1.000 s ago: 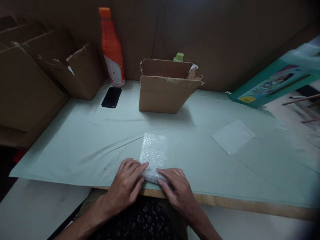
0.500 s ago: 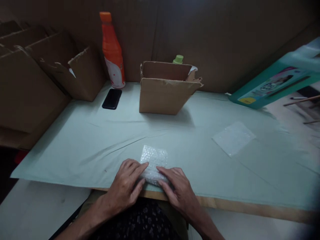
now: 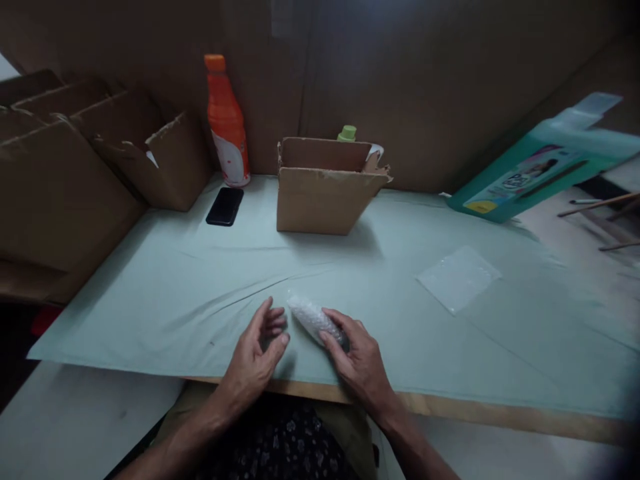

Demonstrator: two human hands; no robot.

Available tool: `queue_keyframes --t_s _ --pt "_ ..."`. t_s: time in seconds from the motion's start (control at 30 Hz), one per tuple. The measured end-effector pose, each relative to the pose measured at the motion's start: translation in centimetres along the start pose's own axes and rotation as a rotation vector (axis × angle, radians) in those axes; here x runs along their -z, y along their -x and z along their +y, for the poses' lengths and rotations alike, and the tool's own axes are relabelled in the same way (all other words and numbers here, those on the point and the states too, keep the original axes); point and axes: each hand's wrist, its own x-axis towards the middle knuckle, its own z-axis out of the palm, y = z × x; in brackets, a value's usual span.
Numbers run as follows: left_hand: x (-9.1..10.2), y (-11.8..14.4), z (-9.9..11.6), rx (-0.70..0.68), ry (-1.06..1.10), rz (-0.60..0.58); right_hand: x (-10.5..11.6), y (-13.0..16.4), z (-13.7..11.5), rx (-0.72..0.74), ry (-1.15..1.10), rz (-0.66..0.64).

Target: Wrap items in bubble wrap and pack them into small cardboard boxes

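A small roll of bubble wrap [image 3: 311, 317] lies slanted on the pale green sheet [image 3: 175, 293] near the table's front edge. My right hand [image 3: 356, 357] grips its near end, fingers curled around it. Just left of the roll, my left hand [image 3: 257, 348] hovers with fingers loosely spread and nothing in them. What is inside the wrap is hidden.
An open cardboard box [image 3: 325, 188] stands at the back centre, a green cap [image 3: 347, 133] behind it. An orange bottle [image 3: 227, 125] and a black phone [image 3: 225, 206] sit back left beside larger cartons [image 3: 65, 187]. A clear plastic bag [image 3: 457, 278] lies right; a teal box [image 3: 535, 175] leans far right.
The flat bubble wrap sheet has been rolled up into a tight bundle. My left hand has let go and lifted off; my right hand now holds the roll alone.
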Motion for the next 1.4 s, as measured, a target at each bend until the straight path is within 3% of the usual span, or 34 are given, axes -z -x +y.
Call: queue_keyframes --t_s 0.1,0.2,0.4,0.47,0.57,0.7,0.77,0.83,0.93,1.0,1.07,1.27,1.33,1.4 --pt "-0.4 0.7 1.3 0.046 0.146 -0.166 0.2 0.5 -0.7 -0.11 -0.211 -0.112" --pt "-0.3 0.3 2.6 0.013 0.049 -0.218 1.5 0.5 -0.8 -0.08 -0.277 -0.141" --pt "-0.5 -0.3 2.1 -0.239 -0.266 -0.382 4.8 -1.6 -0.4 -0.161 -0.436 -0.36" --pt "-0.3 -1.5 2.1 -0.332 -0.373 -0.394 5.2 -2.3 -0.1 -0.223 -0.413 -0.374" --pt "0.4 -5.5 4.3 -0.58 -0.564 -0.268 5.9 -2.7 1.2 -0.284 -0.35 -0.307" --pt "1.1 -15.0 9.7 -0.892 -0.801 0.048 7.2 -3.0 3.2 -0.295 -0.329 -0.217" --pt "1.1 -20.0 11.9 -0.873 -0.921 0.102 7.9 -3.3 3.8 -0.295 -0.305 -0.197" --pt "1.1 -24.1 13.1 -0.752 -1.043 0.059 8.6 -3.6 4.2 -0.284 -0.264 -0.17" --pt "1.5 -27.0 13.3 -0.668 -1.111 -0.048 10.1 -4.1 4.7 -0.258 -0.193 -0.076" --pt "1.9 -26.3 12.9 -0.704 -1.1 -0.099 11.4 -4.3 4.9 -0.249 -0.15 0.009" --pt "2.6 -23.9 12.4 -0.768 -1.075 -0.134 13.2 -4.5 5.0 -0.239 -0.118 0.121" --pt "4.3 -12.9 11.7 -0.9 -0.991 -0.093 17.4 -7.4 2.1 -0.166 -0.038 0.482" --pt "4.6 -10.4 11.7 -0.905 -0.96 -0.077 17.7 -9.7 -0.1 -0.101 0.115 0.499" --pt "4.8 -9.0 11.7 -0.918 -0.934 -0.062 17.6 -12.2 -2.5 0.014 0.263 0.41"
